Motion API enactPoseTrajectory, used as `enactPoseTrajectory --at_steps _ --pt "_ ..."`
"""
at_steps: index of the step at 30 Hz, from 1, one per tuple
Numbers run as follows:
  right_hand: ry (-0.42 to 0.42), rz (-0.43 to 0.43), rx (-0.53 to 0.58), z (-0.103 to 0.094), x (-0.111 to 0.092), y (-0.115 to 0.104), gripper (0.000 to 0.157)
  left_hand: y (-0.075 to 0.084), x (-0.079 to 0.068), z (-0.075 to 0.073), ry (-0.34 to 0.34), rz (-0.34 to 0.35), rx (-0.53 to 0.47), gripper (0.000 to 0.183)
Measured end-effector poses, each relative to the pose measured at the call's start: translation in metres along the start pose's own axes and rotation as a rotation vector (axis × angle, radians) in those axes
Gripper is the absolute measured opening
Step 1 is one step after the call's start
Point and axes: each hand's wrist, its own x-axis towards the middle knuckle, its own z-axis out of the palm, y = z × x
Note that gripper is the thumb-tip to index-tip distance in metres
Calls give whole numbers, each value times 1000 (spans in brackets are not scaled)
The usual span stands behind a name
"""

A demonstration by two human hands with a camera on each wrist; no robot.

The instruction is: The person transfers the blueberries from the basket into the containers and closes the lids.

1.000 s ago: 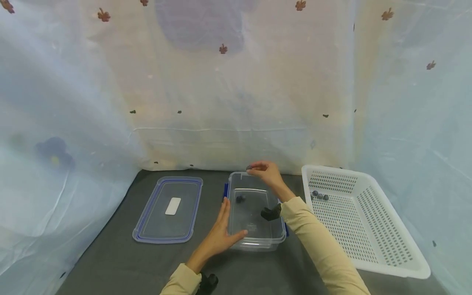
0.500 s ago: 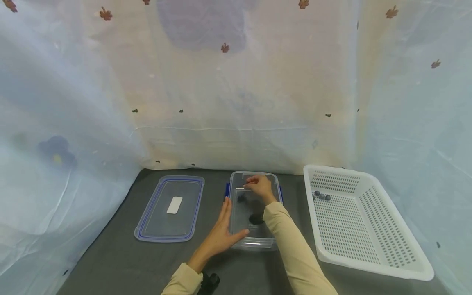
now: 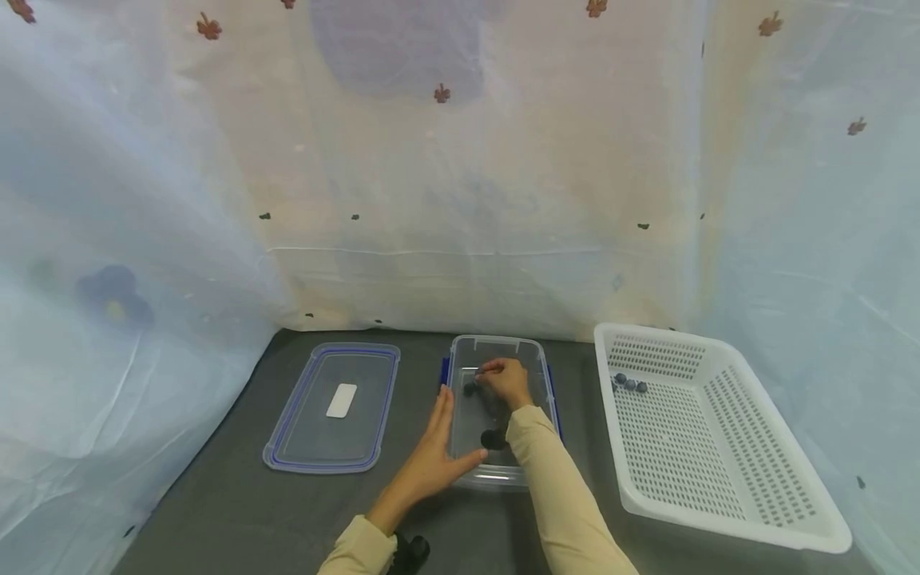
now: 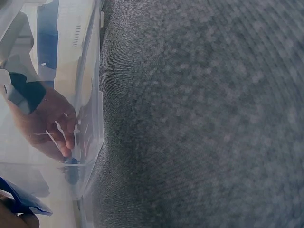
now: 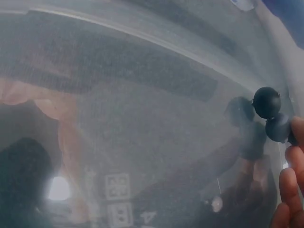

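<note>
A clear plastic food container point(image 3: 496, 481) with blue side latches stands lidless on the dark cloth. My left hand point(image 3: 426, 467) has its fingers straight along the container's left side, the thumb by the near rim. Its fingertips show beside a blue latch point(image 4: 23, 202) in the left wrist view. Inside the container is my right hand point(image 3: 509, 383), fingertips low near the far left. They pinch a small dark ball, mostly hidden by the fingers point(image 5: 290, 183) in the right wrist view. Next to them lie dark balls point(image 5: 267, 102) on the container's floor, berry-like in size and colour.
To the left lies the clear lid point(image 3: 305, 431) with a blue seal and a white label point(image 3: 341, 400). A white perforated basket point(image 3: 726, 471) stands at the right, several dark blue balls point(image 3: 630, 384) at its far left corner. A patterned plastic sheet point(image 3: 446, 200) hangs behind.
My right hand has come from above the container's far rim down into it, carrying a dark ball towards the others. The left hand has stayed at the container's side.
</note>
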Motion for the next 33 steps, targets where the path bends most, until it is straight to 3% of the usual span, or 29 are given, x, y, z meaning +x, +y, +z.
enactPoseTrajectory --at_steps 12,19,26,33 --pt "-15 -35 -12 -3 5 0 23 -1 0 0 3 -9 2 109" --pt "-37 -69 65 -14 7 -20 26 -2 1 1 18 15 -3 108" --pt "-136 -129 209 -43 4 -54 29 -4 1 0 30 38 7 107" --pt "-175 -222 257 -92 -2 -73 34 -1 1 1 16 13 8 108"
